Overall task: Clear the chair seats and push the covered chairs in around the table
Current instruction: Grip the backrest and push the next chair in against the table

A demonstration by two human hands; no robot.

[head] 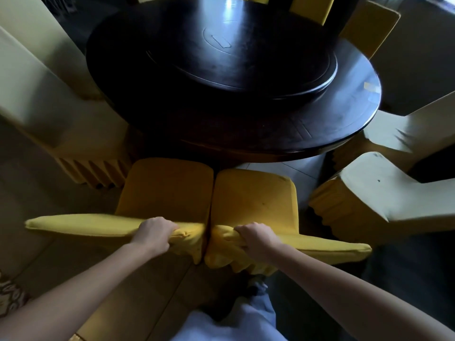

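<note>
The big round desk [172, 114] sits at 12 o'clock. At its 6 o'clock side the left chair [165, 188] and right chair [253, 200] touch, seats bare. They look heavy, with soft, slippy covers. The left hand [154, 232] and right hand [256, 238] each squeeze one stiff back top.

No text, label, brand or number can be read anywhere, neither on the chair covers [256, 200] nor on the table [172, 114]. The turntable [283, 70] bears a faint outlined mark [220, 41] at its centre, too dim to make out as a letter or sign.
</note>
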